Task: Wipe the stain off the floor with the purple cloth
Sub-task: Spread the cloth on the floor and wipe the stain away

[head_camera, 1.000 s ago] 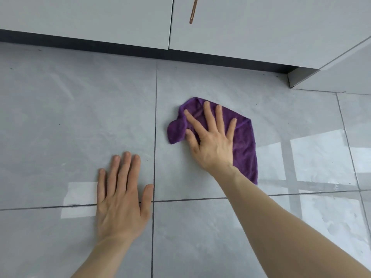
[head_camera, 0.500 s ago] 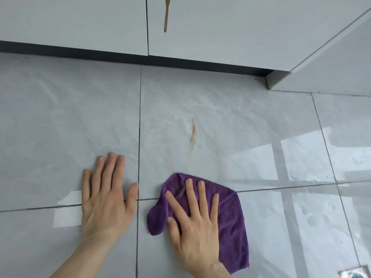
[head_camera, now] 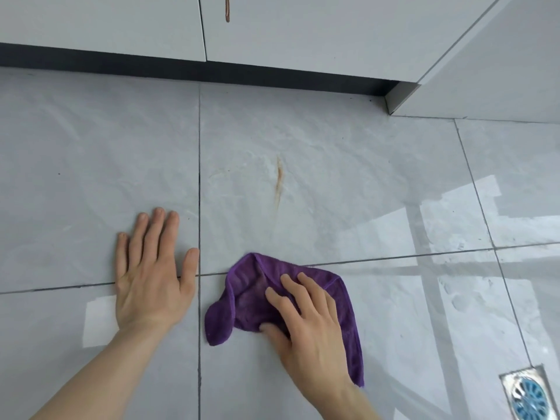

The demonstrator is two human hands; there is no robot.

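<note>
A thin brown stain (head_camera: pixel 278 180) streaks the grey floor tile (head_camera: pixel 348 177), with a pale smear around it. The purple cloth (head_camera: pixel 247 301) lies bunched on the floor below the stain, across a grout line and apart from the streak. My right hand (head_camera: pixel 309 325) rests on the cloth with fingers curling and thumb pinching its lower edge. My left hand (head_camera: pixel 151 268) lies flat on the tile to the left, fingers spread, holding nothing.
White cabinet doors (head_camera: pixel 303 31) with a dark kickboard (head_camera: pixel 212 71) run along the top; a brown drip (head_camera: pixel 227 9) marks one door. A metal floor drain (head_camera: pixel 528 395) sits at the bottom right. Window light reflects on the right tiles.
My right hand has dragged the cloth down off the stain toward me, uncovering the brown streak. Its fingers now curl and bunch the cloth. My left hand stays planted.
</note>
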